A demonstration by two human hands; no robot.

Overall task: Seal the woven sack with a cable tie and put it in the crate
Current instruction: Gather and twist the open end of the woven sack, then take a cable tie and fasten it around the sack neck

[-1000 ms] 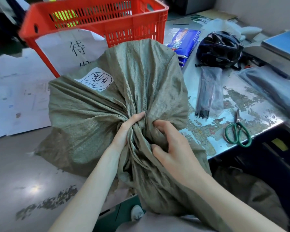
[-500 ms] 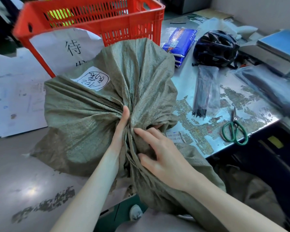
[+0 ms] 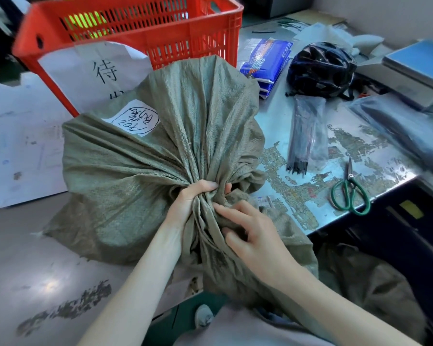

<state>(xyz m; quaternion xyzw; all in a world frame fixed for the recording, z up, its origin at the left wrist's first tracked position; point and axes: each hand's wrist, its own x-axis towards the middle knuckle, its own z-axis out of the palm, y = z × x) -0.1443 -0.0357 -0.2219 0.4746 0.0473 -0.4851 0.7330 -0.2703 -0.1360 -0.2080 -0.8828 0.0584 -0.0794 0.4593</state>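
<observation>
A full grey-green woven sack (image 3: 125,186) lies on the metal table, a white handwritten label on its top. Its mouth is gathered into a twisted neck pointing toward me. My left hand (image 3: 188,203) is wrapped tightly around that neck. My right hand (image 3: 250,233) rests on the loose cloth just below the neck, fingers pinching the folds. A red plastic crate (image 3: 145,28) stands behind the sack, a paper sign taped to its front. A clear bag of black cable ties (image 3: 305,136) lies on the table right of the sack.
Green-handled scissors (image 3: 350,193) lie near the table's right front edge. A black helmet (image 3: 320,68), blue packets (image 3: 268,61), a scale (image 3: 418,68) and a dark plastic bag (image 3: 405,136) crowd the back right. White paper sheets (image 3: 15,141) cover the left.
My left hand went from lying flat along the gathered cloth to a full grip around the neck. My right hand slid lower onto the loose end, and the neck is bunched tighter.
</observation>
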